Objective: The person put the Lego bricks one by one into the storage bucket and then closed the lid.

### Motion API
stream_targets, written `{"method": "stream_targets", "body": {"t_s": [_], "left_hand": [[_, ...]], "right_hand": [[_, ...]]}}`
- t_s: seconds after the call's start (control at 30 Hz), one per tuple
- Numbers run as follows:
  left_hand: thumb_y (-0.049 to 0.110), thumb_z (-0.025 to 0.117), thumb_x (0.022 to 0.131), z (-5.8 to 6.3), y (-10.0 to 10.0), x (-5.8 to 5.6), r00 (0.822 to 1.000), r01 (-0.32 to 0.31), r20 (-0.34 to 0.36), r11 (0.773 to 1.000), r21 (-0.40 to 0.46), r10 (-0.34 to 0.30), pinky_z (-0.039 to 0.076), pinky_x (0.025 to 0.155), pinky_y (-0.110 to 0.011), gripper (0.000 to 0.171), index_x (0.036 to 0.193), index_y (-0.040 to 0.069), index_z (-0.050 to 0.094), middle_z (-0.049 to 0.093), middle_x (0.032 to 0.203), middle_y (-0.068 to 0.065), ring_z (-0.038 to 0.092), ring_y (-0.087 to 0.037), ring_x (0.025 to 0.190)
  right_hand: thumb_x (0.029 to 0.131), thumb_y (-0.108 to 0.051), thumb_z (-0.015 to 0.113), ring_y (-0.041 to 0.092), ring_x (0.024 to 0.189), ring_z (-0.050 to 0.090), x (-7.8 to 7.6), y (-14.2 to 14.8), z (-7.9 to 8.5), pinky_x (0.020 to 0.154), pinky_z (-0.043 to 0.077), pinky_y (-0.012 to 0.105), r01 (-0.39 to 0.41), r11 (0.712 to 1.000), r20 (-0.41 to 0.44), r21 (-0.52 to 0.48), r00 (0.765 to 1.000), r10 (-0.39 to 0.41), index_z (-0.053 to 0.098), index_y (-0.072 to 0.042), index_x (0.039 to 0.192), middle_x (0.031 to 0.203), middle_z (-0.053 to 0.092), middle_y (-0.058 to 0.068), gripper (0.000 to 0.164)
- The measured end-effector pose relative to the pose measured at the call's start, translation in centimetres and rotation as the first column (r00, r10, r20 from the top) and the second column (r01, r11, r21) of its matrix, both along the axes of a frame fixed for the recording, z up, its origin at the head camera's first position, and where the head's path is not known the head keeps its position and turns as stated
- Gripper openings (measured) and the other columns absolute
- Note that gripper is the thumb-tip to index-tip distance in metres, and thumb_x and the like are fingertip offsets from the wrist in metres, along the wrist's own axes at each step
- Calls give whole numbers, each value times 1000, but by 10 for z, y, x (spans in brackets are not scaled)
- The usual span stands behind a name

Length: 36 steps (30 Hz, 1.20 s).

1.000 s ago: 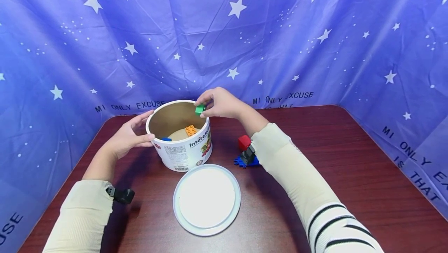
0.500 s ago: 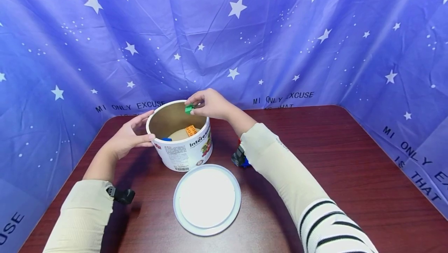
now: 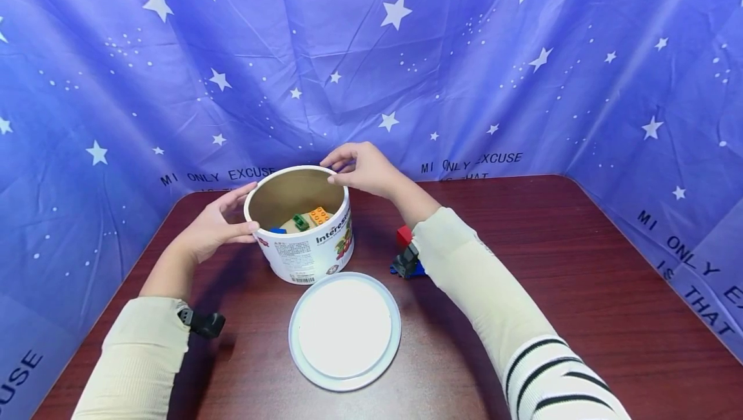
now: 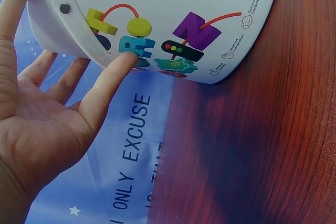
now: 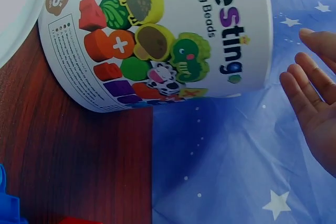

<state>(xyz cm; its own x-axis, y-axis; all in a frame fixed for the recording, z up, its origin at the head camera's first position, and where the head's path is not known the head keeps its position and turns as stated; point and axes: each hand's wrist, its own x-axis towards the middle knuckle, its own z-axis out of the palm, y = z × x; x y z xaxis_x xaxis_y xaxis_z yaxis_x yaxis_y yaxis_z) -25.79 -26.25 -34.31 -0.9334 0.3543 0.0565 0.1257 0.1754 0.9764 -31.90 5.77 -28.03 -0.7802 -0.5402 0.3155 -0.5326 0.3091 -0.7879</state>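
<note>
A white round tub [image 3: 302, 255] printed with toys and "Interesting" stands uncovered on the table. On its floor lie a green toy brick [image 3: 300, 222], an orange studded brick [image 3: 319, 215] and a blue piece [image 3: 278, 231], partly hidden by the front wall. My left hand [image 3: 210, 225] touches the tub's left side, its thumb and fingers spread and fairly straight; the left wrist view shows the thumb on the printed wall. My right hand [image 3: 367, 168] hovers at the tub's right rim, holding nothing. Whether its fingertips touch the rim I cannot tell.
The white round lid [image 3: 345, 333] lies flat in front of the tub. Partly behind the right cuff are a red block [image 3: 404, 235] and a blue toy piece [image 3: 419, 270]. A blue star-printed curtain [image 3: 371, 71] hangs behind and beside the dark wooden table [image 3: 580, 265].
My right hand moved left over the tub with the green brick and let it drop inside, then drew back right to the rim. The left hand stayed at the tub.
</note>
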Motion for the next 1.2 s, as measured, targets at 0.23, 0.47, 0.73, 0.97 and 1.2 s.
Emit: {"method": "stream_targets", "body": {"t_s": [0.23,0.47,0.73,0.97,1.2], "left_hand": [[-4,68,86,0,0,0,1000,-2,5,1000,-8,2,55,83,-53,87,156,9,19,26,150,-26,59,-26,110],[-2,69,87,0,0,1,1000,-2,5,1000,-22,2,57,82,-48,87,156,10,19,27,151,-26,58,-26,112],[-3,68,87,0,-1,-1,1000,0,8,1000,-10,0,59,79,-42,86,156,10,19,27,150,-25,58,-25,111],[-3,68,87,1,0,-1,1000,1,5,1000,-15,-1,58,80,-44,86,156,10,19,28,150,-26,59,-24,110],[-2,68,87,1,0,0,1000,0,10,1000,-20,0,55,84,-53,86,156,10,19,27,150,-26,60,-22,109]], "right_hand": [[82,-5,77,30,102,62,10,14,3,87,56,30,15,999,-55,-29,998,-16,73,-1,108,109,68,13,27],[84,-11,77,21,100,59,18,32,0,89,55,33,42,999,-69,-17,997,-43,73,-6,110,112,65,8,27],[84,-15,77,25,102,59,28,56,-3,91,54,42,44,998,-84,-46,995,-48,72,-8,112,115,64,2,29],[84,-13,78,26,101,58,36,73,-6,89,54,41,53,998,-95,-46,994,-58,72,-7,111,115,64,4,29],[82,-12,79,25,104,58,42,87,-9,87,57,38,76,997,-120,-30,990,-79,72,-7,113,120,61,4,32]]}}
